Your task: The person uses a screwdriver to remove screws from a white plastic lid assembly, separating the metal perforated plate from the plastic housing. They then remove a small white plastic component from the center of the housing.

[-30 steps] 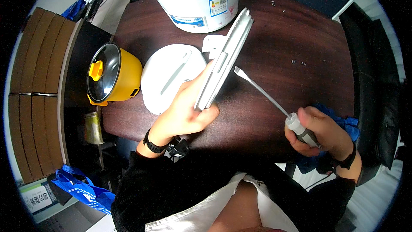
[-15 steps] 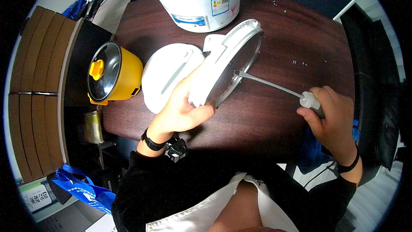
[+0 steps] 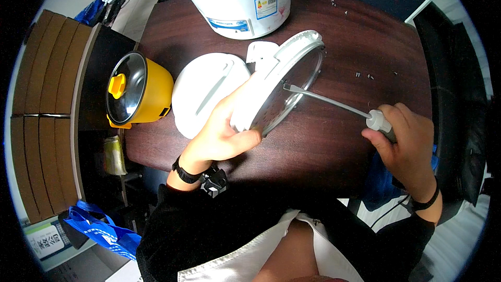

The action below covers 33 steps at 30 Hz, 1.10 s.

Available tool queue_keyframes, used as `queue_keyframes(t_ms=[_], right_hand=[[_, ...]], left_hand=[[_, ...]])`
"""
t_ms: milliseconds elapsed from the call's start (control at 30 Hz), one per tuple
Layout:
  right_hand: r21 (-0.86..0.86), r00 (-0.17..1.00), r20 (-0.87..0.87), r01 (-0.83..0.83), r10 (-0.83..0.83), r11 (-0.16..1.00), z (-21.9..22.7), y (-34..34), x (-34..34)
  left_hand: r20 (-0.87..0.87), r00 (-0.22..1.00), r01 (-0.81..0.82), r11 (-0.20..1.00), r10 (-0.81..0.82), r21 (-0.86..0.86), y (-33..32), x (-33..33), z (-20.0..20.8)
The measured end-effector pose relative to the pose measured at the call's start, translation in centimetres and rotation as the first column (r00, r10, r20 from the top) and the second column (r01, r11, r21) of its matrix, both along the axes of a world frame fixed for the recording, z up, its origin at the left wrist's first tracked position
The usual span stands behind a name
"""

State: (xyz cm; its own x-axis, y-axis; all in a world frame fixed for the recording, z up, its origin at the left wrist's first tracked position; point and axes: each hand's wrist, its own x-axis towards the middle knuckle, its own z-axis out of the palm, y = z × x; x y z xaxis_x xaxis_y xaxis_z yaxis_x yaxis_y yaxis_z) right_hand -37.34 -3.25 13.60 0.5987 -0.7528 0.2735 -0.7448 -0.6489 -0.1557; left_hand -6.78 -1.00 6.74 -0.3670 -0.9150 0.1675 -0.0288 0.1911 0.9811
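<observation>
1. Gripping the round lid frame, tilted above the dark table, the left hand is closing its fingers around the lower rim.
2. Holding the screwdriver, the right hand is wrapping its handle, tip touching the frame's inner face.

The left hand has turned the round lid face-on, and the screwdriver tip now touches it.

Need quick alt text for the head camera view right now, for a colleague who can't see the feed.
Seen from above, the left hand holds a round white cooker lid frame tilted over a dark wooden table, while the right hand points a screwdriver tip at its inner face. A white lid cover, a yellow pot and an open white rice cooker sit beyond.
</observation>
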Motion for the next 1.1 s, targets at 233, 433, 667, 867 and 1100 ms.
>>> queue_keyframes(t_ms=[233,433,667,867,1100], right_hand=[[-0.116,0.997,-0.067,0.016,-0.023,0.993,0.7,0.1,0.1],[-0.226,0.99,-0.13,0.027,-0.058,0.974,2.1,-0.1,0.6],[0.935,0.857,0.356,-0.323,-0.373,0.148,-1.1,0.0,1.0],[0.931,0.834,0.197,-0.324,-0.516,-0.167,0.2,-0.4,0.4],[0.064,0.99,0.126,0.048,-0.055,0.997,0.0,1.0,0.0]], left_hand=[[0.015,1.0,0.017,1.0,-0.017,-0.025,-0.1,0.1,-0.1],[0.094,0.991,0.098,0.992,-0.091,-0.08,-0.2,0.2,0.6],[0.123,0.99,-0.05,0.994,0.061,-0.093,0.0,-0.3,-0.1],[0.103,0.993,-0.052,0.993,0.063,-0.105,-0.1,-0.7,0.7],[0.034,0.998,-0.044,0.999,0.044,-0.016,-0.1,-0.4,0.5]])
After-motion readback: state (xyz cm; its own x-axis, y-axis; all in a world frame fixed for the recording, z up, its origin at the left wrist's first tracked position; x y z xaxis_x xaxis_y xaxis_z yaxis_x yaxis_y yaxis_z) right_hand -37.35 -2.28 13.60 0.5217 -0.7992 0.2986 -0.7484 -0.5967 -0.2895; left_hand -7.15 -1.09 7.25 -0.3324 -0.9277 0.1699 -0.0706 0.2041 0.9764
